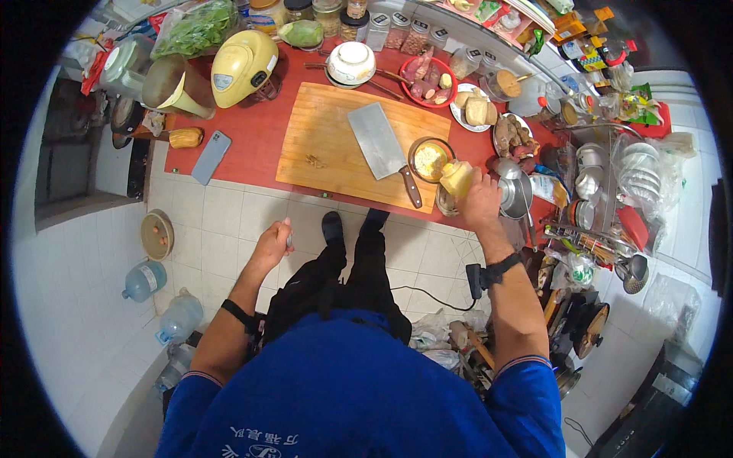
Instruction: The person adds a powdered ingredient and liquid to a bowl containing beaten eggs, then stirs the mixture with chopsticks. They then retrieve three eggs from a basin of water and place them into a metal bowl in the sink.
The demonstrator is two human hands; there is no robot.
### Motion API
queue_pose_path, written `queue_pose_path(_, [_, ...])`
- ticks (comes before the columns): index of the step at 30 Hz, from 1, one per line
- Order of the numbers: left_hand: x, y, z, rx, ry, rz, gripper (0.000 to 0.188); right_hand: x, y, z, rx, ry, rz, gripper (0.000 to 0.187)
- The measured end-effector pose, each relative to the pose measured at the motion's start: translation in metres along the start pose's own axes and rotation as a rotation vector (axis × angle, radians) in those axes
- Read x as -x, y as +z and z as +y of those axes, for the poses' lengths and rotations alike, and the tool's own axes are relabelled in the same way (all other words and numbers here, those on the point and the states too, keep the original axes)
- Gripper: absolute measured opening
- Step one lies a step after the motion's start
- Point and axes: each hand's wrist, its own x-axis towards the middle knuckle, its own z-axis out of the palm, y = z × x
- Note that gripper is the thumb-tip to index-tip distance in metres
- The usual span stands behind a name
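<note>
My right hand [482,200] grips a small jar [456,179] with yellow contents, tilted at the rim of a glass bowl [413,172]. Inside the bowl lies a yellow and whitish mixture [431,159]. Over the floor in front of the table, my left hand [272,243] is closed, with a small pale or shiny thing at its fingers that is too small to name. A cleaver [376,137] rests on the wooden cutting board [324,137], its brown handle toward me. A few light brown scraps [314,161] lie on the board's left part.
Along the back of the red table [252,153] stand a yellow kettle-like appliance [246,67], a patterned bowl [352,62] and a red basket [439,98] of shallots. At right are a plate of ginger [514,137] and a metal pan [516,195]. A phone [211,157] lies left.
</note>
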Motion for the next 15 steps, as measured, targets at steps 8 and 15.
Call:
queue_pose_path(8, [0.005,-0.005,-0.003,-0.047,-0.012,-0.037,0.064,-0.011,0.013,-0.002,0.043,0.014,-0.038,0.085])
queue_pose_path(15, [0.006,-0.003,-0.001,0.003,-0.016,-0.038,0.065,-0.008,0.005,-0.001,0.027,0.027,-0.069,0.086])
